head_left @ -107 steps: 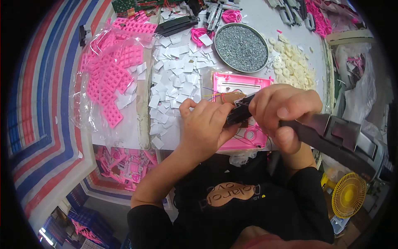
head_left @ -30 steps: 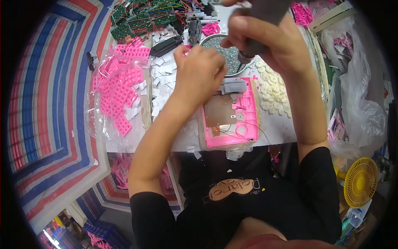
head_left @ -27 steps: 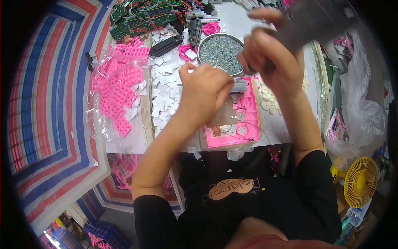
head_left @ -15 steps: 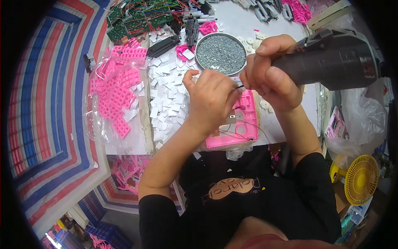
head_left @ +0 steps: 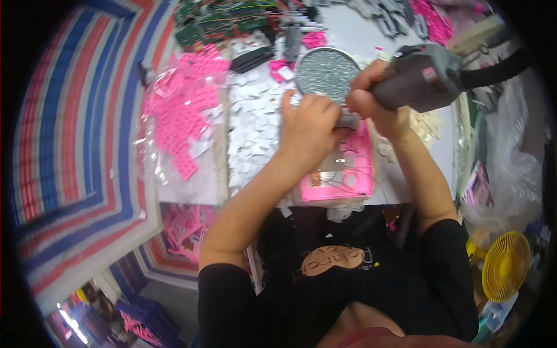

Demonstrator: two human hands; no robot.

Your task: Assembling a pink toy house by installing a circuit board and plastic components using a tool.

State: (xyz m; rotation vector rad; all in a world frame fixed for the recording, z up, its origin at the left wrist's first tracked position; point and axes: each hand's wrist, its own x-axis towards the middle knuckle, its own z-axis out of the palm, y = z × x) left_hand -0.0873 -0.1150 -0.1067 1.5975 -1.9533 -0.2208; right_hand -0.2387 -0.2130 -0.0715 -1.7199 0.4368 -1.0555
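Observation:
My right hand (head_left: 376,104) is wrapped round a dark electric screwdriver (head_left: 419,84) with a thick black cord, its body tilted up to the right. Below it lies a shallow pink plastic casing (head_left: 362,184), holding a grey metal plate (head_left: 332,162) and thin wires. Over the casing's far part is my left hand (head_left: 310,127), fingers curled, thumb lifted; what its fingertips grip is hidden. Between both hands shows a blurred grey piece (head_left: 348,120); I cannot tell what it is. Just beyond stands a round dish (head_left: 297,72) full of small silvery screws.
White square pieces (head_left: 255,127) are scattered left of the casing. Further left lie pink button pads (head_left: 180,127) in clear plastic. Green circuit boards (head_left: 232,23) with wires are piled at the back. Cream round parts (head_left: 426,127) lie right; a yellow fan (head_left: 505,267) stands lower right.
The screwdriver has swung so its cord end points more toward the back right. The view has shifted, so the table's things appear further right. My left hand stays over the casing.

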